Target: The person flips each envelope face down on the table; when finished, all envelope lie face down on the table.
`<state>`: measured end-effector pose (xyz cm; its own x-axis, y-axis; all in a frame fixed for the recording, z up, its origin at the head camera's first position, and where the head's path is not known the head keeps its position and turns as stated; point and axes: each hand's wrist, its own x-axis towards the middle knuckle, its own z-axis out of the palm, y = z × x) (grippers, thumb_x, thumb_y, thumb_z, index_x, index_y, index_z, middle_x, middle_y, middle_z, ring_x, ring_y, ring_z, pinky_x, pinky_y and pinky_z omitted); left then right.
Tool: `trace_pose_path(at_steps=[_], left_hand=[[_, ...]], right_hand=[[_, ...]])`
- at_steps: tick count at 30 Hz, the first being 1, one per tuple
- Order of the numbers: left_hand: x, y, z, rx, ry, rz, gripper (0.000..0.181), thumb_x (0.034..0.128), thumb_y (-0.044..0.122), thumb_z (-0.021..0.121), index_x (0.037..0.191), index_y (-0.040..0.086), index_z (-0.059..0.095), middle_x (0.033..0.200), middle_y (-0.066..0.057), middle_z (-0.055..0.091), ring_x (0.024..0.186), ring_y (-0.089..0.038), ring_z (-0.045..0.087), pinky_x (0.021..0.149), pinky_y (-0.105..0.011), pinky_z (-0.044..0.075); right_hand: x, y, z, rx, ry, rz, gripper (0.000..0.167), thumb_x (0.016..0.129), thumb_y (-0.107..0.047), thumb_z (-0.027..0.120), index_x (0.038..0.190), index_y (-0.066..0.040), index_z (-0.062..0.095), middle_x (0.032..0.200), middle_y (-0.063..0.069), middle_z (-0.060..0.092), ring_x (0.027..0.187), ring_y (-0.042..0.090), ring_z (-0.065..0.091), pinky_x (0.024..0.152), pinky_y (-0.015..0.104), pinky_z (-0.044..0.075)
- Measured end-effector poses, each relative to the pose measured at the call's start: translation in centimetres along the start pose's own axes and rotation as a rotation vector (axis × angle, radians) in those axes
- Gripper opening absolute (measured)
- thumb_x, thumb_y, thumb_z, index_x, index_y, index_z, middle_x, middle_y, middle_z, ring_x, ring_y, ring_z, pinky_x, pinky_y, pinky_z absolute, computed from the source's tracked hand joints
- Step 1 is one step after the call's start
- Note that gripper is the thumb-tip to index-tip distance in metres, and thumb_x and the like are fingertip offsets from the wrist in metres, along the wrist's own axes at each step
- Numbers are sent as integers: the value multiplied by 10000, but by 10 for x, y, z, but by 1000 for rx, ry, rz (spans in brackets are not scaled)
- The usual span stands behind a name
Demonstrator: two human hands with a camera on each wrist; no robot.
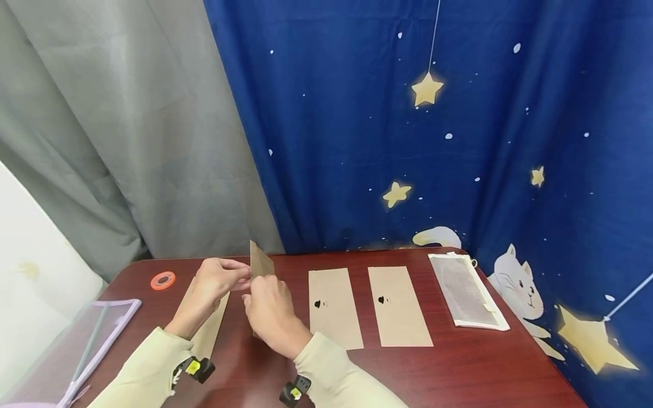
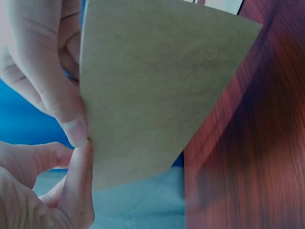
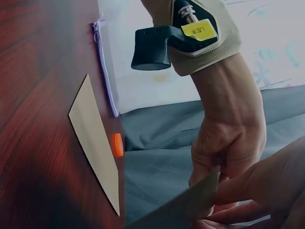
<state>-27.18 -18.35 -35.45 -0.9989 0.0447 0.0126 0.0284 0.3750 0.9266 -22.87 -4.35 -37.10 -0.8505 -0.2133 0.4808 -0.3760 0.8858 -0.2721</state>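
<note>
Both hands hold a brown kraft paper piece (image 2: 157, 90) upright on its side above the table; whether it is a bag or an envelope I cannot tell. My left hand (image 1: 216, 283) pinches its edge from the left, thumb against forefinger. Close beside it, my right hand (image 1: 272, 311) grips the same edge, and its thumb (image 2: 75, 131) presses there in the left wrist view. The fingers of the two hands nearly meet. Under my left forearm lies another kraft paper piece (image 1: 210, 328), partly hidden by the arm; it shows whole in the right wrist view.
Two flat kraft pieces, one in the middle (image 1: 334, 326) and one farther right (image 1: 403, 326), bear a small black hat print. A white-edged mesh zip pouch (image 1: 466, 289) lies at the right. An orange tape roll (image 1: 163, 280) and a purple-edged pouch (image 1: 104, 334) lie at the left.
</note>
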Motion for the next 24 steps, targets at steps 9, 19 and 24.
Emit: trace_pose_path(at_steps=[9,19,24], left_hand=[[7,10,12,31,134,-69,254,866,130,716,1021,-70,746,841,-86,772,645,-26,713,670,-228,629],[5,4,18,-42,73,-62,350,984,135,614,1191,-143,661,1017,-186,766,725,-69,741,680,-205,624],[9,-23,23,-76,24,-143,460,1048,178,491,1335,-180,521,1292,-353,607,848,-126,730,794,-288,639]], right_hand=[[2,-6,-2,-214,62,20,98,814,-231,798,743,-192,743,685,-1,663,607,179,668,460,259,493],[9,0,-8,-209,48,91,63,845,-204,776,820,-150,755,715,10,667,660,195,689,511,273,527],[14,5,-15,-149,66,102,95,862,-194,759,786,-139,746,710,28,679,654,227,700,499,299,529]])
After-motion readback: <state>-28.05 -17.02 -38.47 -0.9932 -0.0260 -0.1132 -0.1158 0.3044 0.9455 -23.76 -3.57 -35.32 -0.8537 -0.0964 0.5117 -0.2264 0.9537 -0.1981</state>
